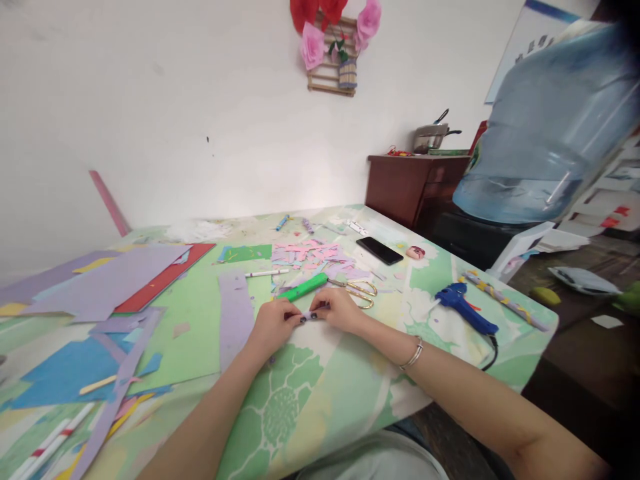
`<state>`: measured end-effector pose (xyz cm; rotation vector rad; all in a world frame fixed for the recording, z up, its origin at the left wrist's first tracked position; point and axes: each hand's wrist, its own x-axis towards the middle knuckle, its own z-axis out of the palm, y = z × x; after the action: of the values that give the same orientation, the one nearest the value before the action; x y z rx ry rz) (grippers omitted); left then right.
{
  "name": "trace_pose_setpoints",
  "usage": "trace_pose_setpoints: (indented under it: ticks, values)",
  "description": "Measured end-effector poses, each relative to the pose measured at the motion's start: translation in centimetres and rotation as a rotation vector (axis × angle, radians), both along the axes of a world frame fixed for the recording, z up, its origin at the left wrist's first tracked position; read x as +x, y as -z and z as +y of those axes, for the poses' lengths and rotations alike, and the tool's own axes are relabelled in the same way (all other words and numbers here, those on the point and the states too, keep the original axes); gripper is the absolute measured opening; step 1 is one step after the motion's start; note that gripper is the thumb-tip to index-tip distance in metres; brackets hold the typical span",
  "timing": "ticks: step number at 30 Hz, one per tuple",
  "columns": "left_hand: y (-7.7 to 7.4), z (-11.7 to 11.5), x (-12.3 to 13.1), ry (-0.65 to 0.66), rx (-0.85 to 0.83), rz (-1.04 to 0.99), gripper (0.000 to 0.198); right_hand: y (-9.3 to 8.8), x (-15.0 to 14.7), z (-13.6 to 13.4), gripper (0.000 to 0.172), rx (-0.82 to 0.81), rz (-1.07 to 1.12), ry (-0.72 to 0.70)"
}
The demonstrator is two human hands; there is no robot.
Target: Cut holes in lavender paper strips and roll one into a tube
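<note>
In the head view, my left hand [274, 325] and my right hand [341, 311] meet over the near middle of the table. The fingertips of both pinch a small strip of purple paper [307, 317], one hand at each end. Just beyond the hands lies a long green tool [304, 287] whose kind I cannot make out. Scissors with gold handles [369, 289] rest beyond my right hand. Left of my left hand is a flat purple sheet [234, 320] on a larger light green sheet [193, 333].
A blue glue gun [467, 308] and a decorated stick [505, 300] lie on the right. Further back are a black phone [379, 250] and a heap of pink and purple scraps [313, 255]. Coloured sheets [115, 273] cover the left side. A water bottle [540, 133] stands beyond the table.
</note>
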<state>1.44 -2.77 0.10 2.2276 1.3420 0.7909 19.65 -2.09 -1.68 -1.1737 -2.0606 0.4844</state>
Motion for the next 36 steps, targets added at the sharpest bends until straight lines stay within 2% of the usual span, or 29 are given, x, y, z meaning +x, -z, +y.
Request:
trace_pose_setpoints:
  ticks: [6,10,12,16,18,20,23,26,31,36]
  values:
    - [0.3,0.2,0.1,-0.056,-0.052,-0.055,0.012,-1.1,1.7,0.1,0.023,-0.153,-0.044,-0.009]
    - [0.6,0.6,0.0,-0.085,-0.09,-0.107,0.012,-1.5,3.9,0.1,0.032,-0.182,-0.043,-0.113]
    - [0.7,0.7,-0.2,-0.094,-0.126,-0.147,0.013,-1.5,4.3,0.3,0.031,-0.199,0.094,-0.149]
    - [0.4,0.7,-0.4,-0.08,-0.223,-0.248,0.025,-2.4,3.9,0.4,0.023,-0.246,0.571,-0.168]
    - [0.2,0.3,-0.3,-0.016,-0.295,-0.353,0.027,-3.5,3.4,0.3,0.024,-0.251,0.718,-0.193]
    - [0.0,-0.1,-0.1,0.095,-0.384,-0.485,0.027,-5.0,2.9,0.0,0.024,-0.248,0.772,-0.219]
    - [0.0,-0.7,0.1,0.275,-0.496,-0.604,0.03,-7.2,2.1,-0.2,0.02,-0.212,0.719,-0.229]
    - [-0.1,-1.0,0.1,0.353,-0.525,-0.619,0.032,-8.7,1.2,0.3,0.018,-0.191,0.589,-0.194]
    - [-0.6,-0.9,0.0,0.349,-0.491,-0.661,0.035,-9.2,-0.3,1.7,0.015,-0.112,0.433,-0.057]
    - [-0.5,-0.7,0.1,0.293,-0.533,-0.8,0.048,-9.0,-1.3,1.9,0.012,-0.005,0.324,-0.002]
